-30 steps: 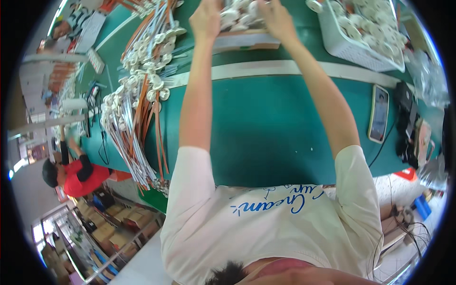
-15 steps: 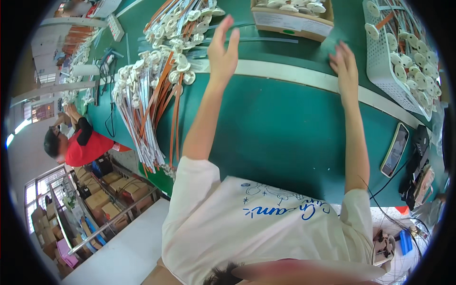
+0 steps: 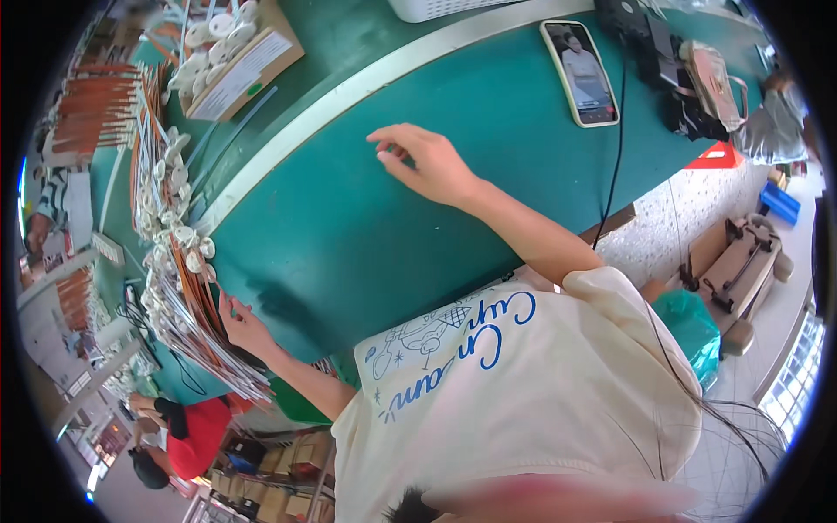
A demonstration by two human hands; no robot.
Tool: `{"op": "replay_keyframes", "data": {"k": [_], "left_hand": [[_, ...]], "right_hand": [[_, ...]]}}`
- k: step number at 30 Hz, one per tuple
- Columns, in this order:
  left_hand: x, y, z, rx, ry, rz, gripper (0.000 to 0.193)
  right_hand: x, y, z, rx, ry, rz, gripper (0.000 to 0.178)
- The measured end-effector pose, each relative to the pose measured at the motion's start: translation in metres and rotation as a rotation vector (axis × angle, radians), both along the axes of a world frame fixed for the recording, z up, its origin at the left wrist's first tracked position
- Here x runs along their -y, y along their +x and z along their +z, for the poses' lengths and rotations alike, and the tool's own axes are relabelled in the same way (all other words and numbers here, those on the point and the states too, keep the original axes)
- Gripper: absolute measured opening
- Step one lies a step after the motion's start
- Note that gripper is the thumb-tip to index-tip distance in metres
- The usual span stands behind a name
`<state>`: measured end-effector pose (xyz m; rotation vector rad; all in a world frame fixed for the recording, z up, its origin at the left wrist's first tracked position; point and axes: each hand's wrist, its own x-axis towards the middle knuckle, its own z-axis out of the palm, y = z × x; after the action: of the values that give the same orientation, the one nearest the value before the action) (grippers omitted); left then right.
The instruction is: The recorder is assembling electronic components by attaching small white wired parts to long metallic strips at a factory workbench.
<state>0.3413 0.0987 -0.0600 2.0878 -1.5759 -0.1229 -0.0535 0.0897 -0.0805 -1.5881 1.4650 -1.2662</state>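
Note:
My left hand is at the right edge of a bundle of flat grey and orange strips topped with round white discs. Its fingers are spread; whether the fingertips touch the strips I cannot tell. Above the green bench top hangs my right hand, loosely bent, thumb apart from the fingers, with nothing in it. Beyond the bundle, a cardboard box holds more white discs. Loose grey strips lie beside that box.
A pale strip crosses the bench. At the right lie a phone with a lit screen, a black cable and a pink pouch. A white basket shows at the top. Someone in red sits at the left.
The view has swung right, so the bench things appear further left. My left hand has come down beside the strip bundle. My right hand has drawn back from near the box and bent its fingers.

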Motion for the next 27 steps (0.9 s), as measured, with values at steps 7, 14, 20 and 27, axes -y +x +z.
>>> {"op": "replay_keyframes", "data": {"k": [7,14,20,27], "left_hand": [[-0.012,-0.053,0.047,-0.426,-0.108,0.174,0.032],[-0.017,-0.048,0.032,-0.619,-0.042,0.151,0.032],[-0.006,-0.014,0.052,-0.134,-0.229,0.0,0.027],[-0.012,-0.102,0.125,-0.755,-0.396,-0.038,0.033]], "right_hand": [[-0.006,-0.002,0.001,0.043,0.005,0.026,0.024],[-0.003,0.002,0.0,0.014,-0.043,0.03,0.027],[-0.003,0.002,0.0,0.024,-0.044,0.05,0.028],[-0.009,-0.004,0.02,0.18,-0.022,0.059,0.044]]}}
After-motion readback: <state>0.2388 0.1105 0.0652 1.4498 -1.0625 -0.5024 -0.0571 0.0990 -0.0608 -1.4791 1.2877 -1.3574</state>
